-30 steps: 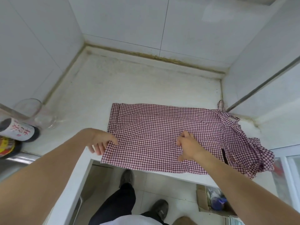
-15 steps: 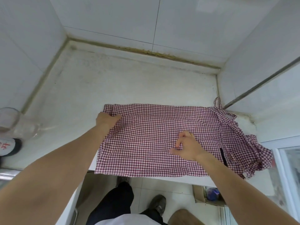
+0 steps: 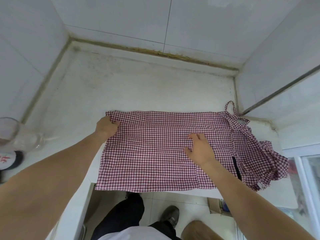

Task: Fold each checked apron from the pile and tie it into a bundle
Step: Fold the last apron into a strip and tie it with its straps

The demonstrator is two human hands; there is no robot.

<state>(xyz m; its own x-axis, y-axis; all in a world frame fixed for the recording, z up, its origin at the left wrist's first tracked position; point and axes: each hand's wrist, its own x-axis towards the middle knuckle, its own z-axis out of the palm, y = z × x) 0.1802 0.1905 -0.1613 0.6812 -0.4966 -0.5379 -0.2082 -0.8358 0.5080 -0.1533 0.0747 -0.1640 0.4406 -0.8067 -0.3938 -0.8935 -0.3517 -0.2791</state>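
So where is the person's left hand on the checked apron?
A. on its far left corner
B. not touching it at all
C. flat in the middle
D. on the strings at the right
A: the left hand has its grip on the far left corner of the checked apron, while the right hand lies flat nearer the middle.

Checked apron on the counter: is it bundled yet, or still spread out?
Still spread. The checked apron lies flat across the counter, near edge overhanging, ties loose at the right. The left hand grips its far corner; the right hand presses it.
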